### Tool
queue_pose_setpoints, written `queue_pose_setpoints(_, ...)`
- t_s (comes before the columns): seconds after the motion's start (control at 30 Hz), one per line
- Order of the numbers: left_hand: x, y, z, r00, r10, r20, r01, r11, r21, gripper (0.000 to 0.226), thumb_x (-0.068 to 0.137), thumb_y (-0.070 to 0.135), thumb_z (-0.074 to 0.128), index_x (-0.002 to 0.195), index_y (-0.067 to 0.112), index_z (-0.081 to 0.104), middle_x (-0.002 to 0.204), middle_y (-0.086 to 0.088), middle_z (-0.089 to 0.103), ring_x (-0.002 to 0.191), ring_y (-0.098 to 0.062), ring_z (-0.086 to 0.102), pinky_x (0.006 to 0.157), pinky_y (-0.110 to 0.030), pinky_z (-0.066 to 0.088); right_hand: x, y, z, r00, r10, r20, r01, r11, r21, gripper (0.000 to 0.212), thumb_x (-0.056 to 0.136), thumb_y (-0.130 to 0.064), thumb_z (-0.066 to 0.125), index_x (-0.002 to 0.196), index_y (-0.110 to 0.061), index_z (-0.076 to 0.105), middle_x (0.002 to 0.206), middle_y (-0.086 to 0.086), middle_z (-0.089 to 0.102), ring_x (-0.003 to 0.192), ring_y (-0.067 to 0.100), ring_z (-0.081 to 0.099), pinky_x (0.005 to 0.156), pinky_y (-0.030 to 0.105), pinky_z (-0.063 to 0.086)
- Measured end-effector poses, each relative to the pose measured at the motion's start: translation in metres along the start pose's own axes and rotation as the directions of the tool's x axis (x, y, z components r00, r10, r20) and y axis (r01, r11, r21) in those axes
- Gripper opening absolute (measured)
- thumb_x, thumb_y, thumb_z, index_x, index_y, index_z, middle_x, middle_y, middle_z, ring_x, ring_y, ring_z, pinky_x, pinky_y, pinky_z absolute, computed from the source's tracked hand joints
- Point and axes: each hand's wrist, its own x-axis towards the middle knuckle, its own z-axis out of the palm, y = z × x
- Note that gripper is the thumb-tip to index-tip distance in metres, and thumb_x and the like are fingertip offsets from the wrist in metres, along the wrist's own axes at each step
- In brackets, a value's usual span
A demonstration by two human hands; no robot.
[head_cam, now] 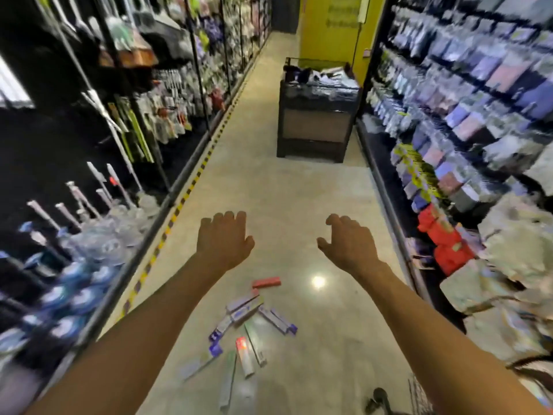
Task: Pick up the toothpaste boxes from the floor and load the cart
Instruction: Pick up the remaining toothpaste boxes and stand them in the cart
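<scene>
Toothpaste boxes are scattered on the near floor below the left hand and right hand, both empty, fingers loosely apart. Each box is probably best gripped across its narrow width.

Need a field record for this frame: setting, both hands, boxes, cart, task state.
setting: shop aisle, stocked shelves on both sides
left hand: held out over the floor, fingers relaxed, holds nothing
right hand: held out, fingers loosely curled, holds nothing
toothpaste boxes: scattered in a loose pile on the floor below the hands
red box: at the far edge of the pile
cart: only a wire corner and a wheel show at bottom right; contents hidden
display bin: further down the aisle
task state: no box in hand
</scene>
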Motion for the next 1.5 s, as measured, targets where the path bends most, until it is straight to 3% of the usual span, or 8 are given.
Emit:
queue_pose_setpoints(0.1, -0.005, -0.037, 0.036, 0.994, -0.078, 0.071, 0.080, 0.997, -0.020, 0.051, 0.093, 0.055, 0.047, 0.129, 0.018, 0.047, 0.112, -0.005, 0.060, 0.103, -0.028, 0.059, 0.076, -0.039, 0.041, 0.021, -0.032, 0.037, 0.995, -0.070, 0.074, 0.068, 0.997, 0.026, 0.053, 0.093, -0.052, 0.058, 0.134, -0.021, 0.051, 0.122, 0.006, 0.063, 0.109, 0.030, 0.061, 0.087, 0.041, 0.047)
queue_pose_setpoints(0.3, -0.014, -0.075, 0.138, 0.939, -0.248, 0.240, 0.282, 0.951, -0.123, 0.046, 0.092, 0.049, 0.051, 0.125, 0.018, 0.052, 0.105, -0.005, 0.061, 0.099, -0.030, 0.060, 0.081, -0.039, 0.043, 0.053, -0.088, 0.143, 0.953, -0.218, 0.212, 0.201, 0.974, 0.101, 0.050, 0.090, -0.049, 0.062, 0.129, -0.018, 0.057, 0.114, 0.006, 0.064, 0.102, 0.032, 0.061, 0.081, 0.041, 0.045)
queue_pose_setpoints(0.47, -0.045, -0.105, 0.264, 0.836, -0.400, 0.375, 0.471, 0.875, -0.116, 0.039, 0.087, 0.043, 0.061, 0.117, 0.018, 0.058, 0.100, -0.007, 0.065, 0.092, -0.032, 0.062, 0.077, -0.040, 0.046, 0.064, -0.124, 0.284, 0.906, -0.288, 0.310, 0.246, 0.955, 0.168, 0.046, 0.088, -0.047, 0.064, 0.124, -0.018, 0.059, 0.108, 0.007, 0.064, 0.096, 0.033, 0.061, 0.077, 0.043, 0.048)
queue_pose_setpoints(0.63, -0.091, -0.126, 0.421, 0.753, -0.431, 0.497, 0.538, 0.839, -0.087, 0.041, 0.082, 0.038, 0.070, 0.117, 0.018, 0.060, 0.096, -0.005, 0.066, 0.085, -0.031, 0.062, 0.071, -0.039, 0.047, 0.041, -0.145, 0.446, 0.860, -0.254, 0.443, 0.168, 0.960, 0.224, 0.045, 0.091, -0.049, 0.062, 0.123, -0.019, 0.057, 0.112, 0.006, 0.063, 0.101, 0.031, 0.060, 0.078, 0.042, 0.049)
queue_pose_setpoints(0.77, -0.122, -0.133, 0.564, 0.761, -0.418, 0.495, 0.527, 0.844, -0.097, 0.046, 0.076, 0.030, 0.077, 0.116, 0.013, 0.063, 0.095, -0.009, 0.066, 0.084, -0.034, 0.063, 0.072, -0.042, 0.049, 0.010, -0.151, 0.587, 0.849, -0.177, 0.498, 0.066, 0.970, 0.233, 0.046, 0.086, -0.041, 0.070, 0.122, -0.017, 0.056, 0.107, 0.004, 0.062, 0.097, 0.032, 0.060, 0.072, 0.041, 0.050)
queue_pose_setpoints(1.13, -0.173, -0.126, 0.917, 0.805, -0.253, 0.537, 0.346, 0.935, -0.078, 0.060, 0.067, 0.025, 0.079, 0.120, 0.006, 0.059, 0.106, -0.015, 0.064, 0.089, -0.038, 0.061, 0.074, -0.043, 0.048, -0.067, -0.139, 0.915, 0.808, 0.062, 0.587, -0.209, 0.960, 0.187, 0.061, 0.089, -0.036, 0.070, 0.139, -0.017, 0.040, 0.124, 0.004, 0.052, 0.110, 0.026, 0.053, 0.079, 0.041, 0.051)
queue_pose_setpoints(1.4, -0.177, -0.117, 1.049, 0.782, -0.309, 0.541, 0.378, 0.926, -0.019, 0.081, 0.070, 0.010, 0.077, 0.140, 0.004, 0.037, 0.140, -0.025, 0.044, 0.123, -0.042, 0.047, 0.096, -0.052, 0.043, -0.075, -0.147, 1.044, 0.851, 0.132, 0.508, -0.232, 0.963, 0.137, 0.056, 0.084, -0.030, 0.074, 0.128, -0.012, 0.044, 0.113, 0.006, 0.054, 0.101, 0.027, 0.054, 0.069, 0.045, 0.055)
queue_pose_setpoints(1.5, -0.177, -0.127, 1.068, 0.798, -0.342, 0.496, 0.392, 0.920, 0.004, 0.076, 0.075, 0.008, 0.071, 0.142, 0.001, 0.036, 0.126, -0.026, 0.049, 0.114, -0.043, 0.049, 0.098, -0.055, 0.041, -0.080, -0.151, 1.071, 0.864, 0.162, 0.477, -0.237, 0.966, 0.101, 0.062, 0.080, -0.029, 0.078, 0.128, -0.011, 0.044, 0.108, 0.005, 0.056, 0.094, 0.025, 0.056, 0.070, 0.041, 0.054)
